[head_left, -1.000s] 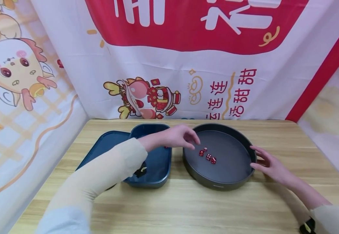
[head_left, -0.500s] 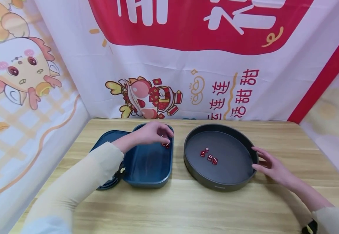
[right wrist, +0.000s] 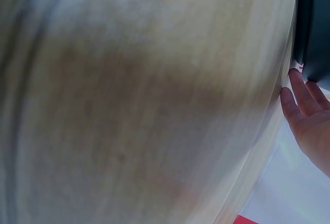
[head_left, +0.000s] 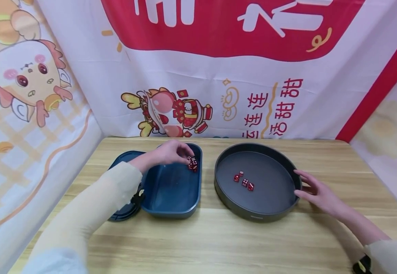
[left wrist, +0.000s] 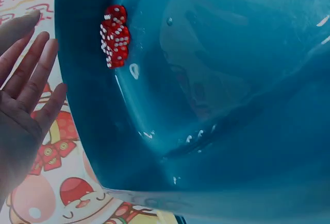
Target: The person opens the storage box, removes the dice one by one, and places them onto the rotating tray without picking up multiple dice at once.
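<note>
Red dice (head_left: 192, 163) sit clustered in the far right corner of the glossy blue box (head_left: 171, 201), and their fine detail is hard to make out from the head view. Just beside them hovers the left hand (head_left: 169, 153); the wrist view shows its fingers (left wrist: 31, 74) straight and holding nothing. Four more red dice (head_left: 243, 180) lie in the round, matte dark tray (head_left: 258, 217). The right hand (head_left: 316, 192) rests flat against the tray's right rim, fingers extended. The right wrist view is mostly blurred wooden table (head_left: 219, 243).

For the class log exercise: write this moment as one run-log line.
left hand: open, over red dice cluster in blue rectangular plastic box | right hand: open, touching round dark metal tray holding red dice
</note>
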Motion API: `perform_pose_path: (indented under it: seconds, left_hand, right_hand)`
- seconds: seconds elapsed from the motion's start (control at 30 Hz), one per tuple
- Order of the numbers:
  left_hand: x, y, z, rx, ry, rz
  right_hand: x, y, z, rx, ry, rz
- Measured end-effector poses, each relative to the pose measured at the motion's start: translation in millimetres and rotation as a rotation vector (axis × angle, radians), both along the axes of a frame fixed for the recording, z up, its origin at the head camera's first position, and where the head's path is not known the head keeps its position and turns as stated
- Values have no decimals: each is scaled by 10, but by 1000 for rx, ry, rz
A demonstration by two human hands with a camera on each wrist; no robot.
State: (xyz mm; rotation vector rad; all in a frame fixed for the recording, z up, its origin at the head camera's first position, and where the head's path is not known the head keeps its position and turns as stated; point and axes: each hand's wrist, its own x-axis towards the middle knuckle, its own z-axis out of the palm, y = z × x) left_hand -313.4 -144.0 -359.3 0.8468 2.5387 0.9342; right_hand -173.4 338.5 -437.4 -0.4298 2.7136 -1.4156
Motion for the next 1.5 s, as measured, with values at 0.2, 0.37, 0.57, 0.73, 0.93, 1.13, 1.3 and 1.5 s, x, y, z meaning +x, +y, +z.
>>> perform_pose_path:
  seconds: [0.2, 0.37, 0.57, 0.73, 0.93, 1.13, 1.3, 1.5]
  left_hand:
    - [-86, -31, -51, -49, -10, -31]
    - [-123, -26, -75, -143, -46, -65]
    - [-158, -28, -176, -229, -67, -46]
    - [-182, -26, -224, -243, -65, -41]
    - [-185, 12, -241, -238, -75, -28]
    - [-188, 65, -256, -238, -100, -59]
    - [-172, 77, -293, -248, -114, -88]
    - [-135, 81, -389, -264, -174, -144]
  right_hand:
    - [-10, -19, -8, -24, 22, 12]
    - [-3, -28, -24, -21, 45, 13]
    - [-10, -25, -35, -28, 56, 8]
    - [-25, -24, -30, -38, 68, 9]
    - [-14, -18, -30, -40, 72, 4]
    - [-5, -6, -30, -30, 42, 2]
    - [-1, 7, -31, -23, 28, 5]
    - [-12, -6, -55, -32, 63, 11]
